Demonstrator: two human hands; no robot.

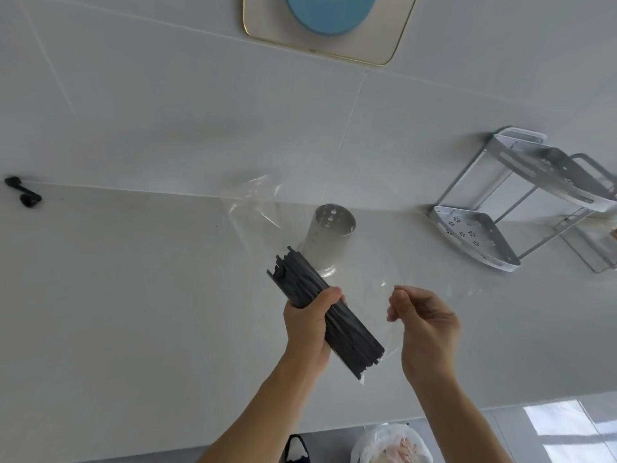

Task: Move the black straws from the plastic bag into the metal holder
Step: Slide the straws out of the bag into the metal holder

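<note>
Straws (329, 314) gripped by left hand (309, 324), clear bag (263, 208) barely discernible

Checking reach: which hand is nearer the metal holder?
Left. The left hand grips the black straws just below the metal holder; the right hand sits farther off, lower right.

Your arms: bare from elbow down, no sleeves in view.
Your left hand (305, 324): no glove, ring or watch.
Your right hand (425, 325): likewise bare, wrist unadorned, nails short.
</note>
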